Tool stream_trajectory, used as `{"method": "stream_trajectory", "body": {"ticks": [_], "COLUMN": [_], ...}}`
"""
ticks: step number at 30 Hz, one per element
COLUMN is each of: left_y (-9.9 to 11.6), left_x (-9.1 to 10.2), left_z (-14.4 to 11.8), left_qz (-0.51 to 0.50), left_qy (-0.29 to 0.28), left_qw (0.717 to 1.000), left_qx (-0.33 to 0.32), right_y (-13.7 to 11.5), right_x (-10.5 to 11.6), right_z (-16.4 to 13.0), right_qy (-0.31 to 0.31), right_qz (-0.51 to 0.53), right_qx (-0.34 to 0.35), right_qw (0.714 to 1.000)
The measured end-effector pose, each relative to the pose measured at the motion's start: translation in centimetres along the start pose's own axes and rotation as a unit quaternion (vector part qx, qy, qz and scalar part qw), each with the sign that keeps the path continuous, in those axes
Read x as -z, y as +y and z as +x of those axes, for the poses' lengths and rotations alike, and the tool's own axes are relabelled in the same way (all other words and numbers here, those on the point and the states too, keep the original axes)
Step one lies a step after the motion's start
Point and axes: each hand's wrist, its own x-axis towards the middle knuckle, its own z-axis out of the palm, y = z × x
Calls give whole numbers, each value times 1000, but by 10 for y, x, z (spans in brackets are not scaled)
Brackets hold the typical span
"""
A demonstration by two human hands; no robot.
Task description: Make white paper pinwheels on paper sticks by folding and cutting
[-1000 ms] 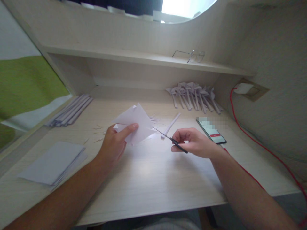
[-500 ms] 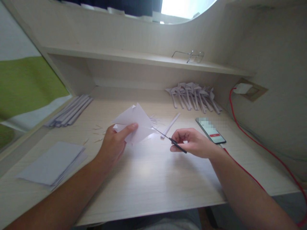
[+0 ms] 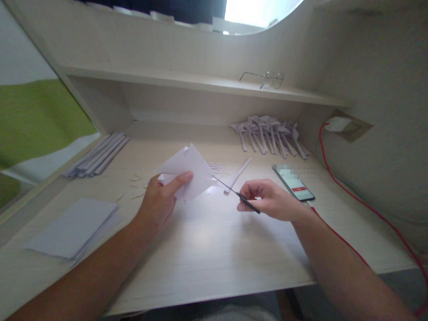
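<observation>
My left hand (image 3: 159, 201) holds a folded white paper (image 3: 189, 171) just above the desk, thumb on top of it. My right hand (image 3: 270, 199) grips small black-handled scissors (image 3: 236, 193), whose thin blades point left and up toward the paper's right edge. The blade tips sit right at that edge. A single rolled paper strip (image 3: 238, 174) lies on the desk just behind the scissors. Small paper scraps (image 3: 137, 183) are scattered to the left of my left hand.
A stack of white sheets (image 3: 75, 227) lies at the near left, a bundle of folded strips (image 3: 96, 158) behind it. Several finished paper pieces (image 3: 270, 133) lie at the back right. A phone (image 3: 293, 182) with a red cable (image 3: 361, 203) lies right. Glasses (image 3: 267, 79) rest on the shelf.
Almost nothing differs; my right hand with the scissors has shifted very slightly left toward the paper. My left hand and the paper stay put.
</observation>
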Motion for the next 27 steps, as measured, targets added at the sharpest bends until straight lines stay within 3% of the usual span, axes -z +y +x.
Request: {"method": "stream_trajectory", "body": {"ticks": [10, 13, 15, 17, 21, 24, 27], "left_y": [0, 2, 2, -1, -12, -17, -15], "left_x": [-2, -2, -2, -4, -5, -4, -2], "left_z": [2, 2, -1, -4, -12, -14, -12], "left_qz": [-1, 69, 153, 225, 285, 301, 298], "left_qy": [27, 20, -22, -104, -240, -277, -286], "left_qw": [1000, 997, 988, 968, 924, 907, 905], "left_qx": [-11, -11, 9, 36, 81, 96, 97], "right_y": [5, 8, 7, 3, -4, -5, -3], "right_x": [7, 9, 6, -2, -20, -29, -31], "right_z": [3, 6, 8, 8, 6, 5, 6], "right_qy": [-11, 92, 190, 242, 185, 150, 157], "right_qz": [-22, 38, 95, 131, 131, 108, 104], "right_qx": [-61, -33, 11, 51, 89, 97, 97], "right_qw": [998, 994, 977, 960, 970, 978, 977]}}
